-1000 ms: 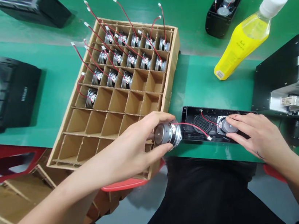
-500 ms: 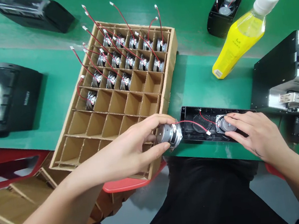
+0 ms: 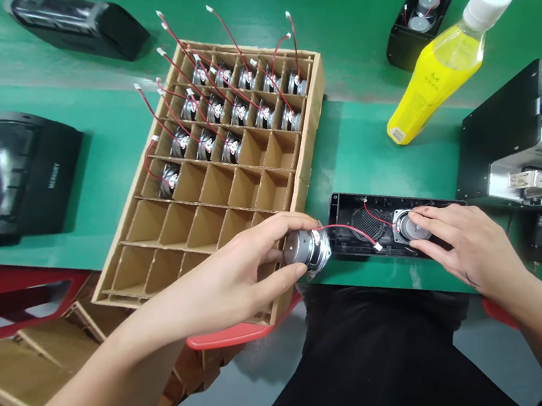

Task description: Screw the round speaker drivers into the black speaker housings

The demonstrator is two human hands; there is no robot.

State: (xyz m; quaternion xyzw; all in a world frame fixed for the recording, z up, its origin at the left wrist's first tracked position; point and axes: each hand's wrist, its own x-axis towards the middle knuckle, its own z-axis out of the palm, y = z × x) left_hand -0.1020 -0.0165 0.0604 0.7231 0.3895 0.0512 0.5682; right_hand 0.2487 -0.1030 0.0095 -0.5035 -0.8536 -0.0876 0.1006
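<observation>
Speaker driver (image 3: 307, 248) is held in our left hand (image 3: 239, 267), fingers wrapped round its rim, over the near right corner of the cardboard tray (image 3: 313, 121). Our right hand (image 3: 466, 240) rests its fingertips on a second driver (image 3: 404, 229) in the black housing (image 3: 346, 209). Far tray rows are loaded, near rows bare; green table (image 3: 359, 151) around, yellow bottle (image 3: 428, 89) beyond.

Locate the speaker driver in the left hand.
In the head view, the speaker driver sits lower centre, between the cardboard divider tray and the black speaker housing.
</observation>
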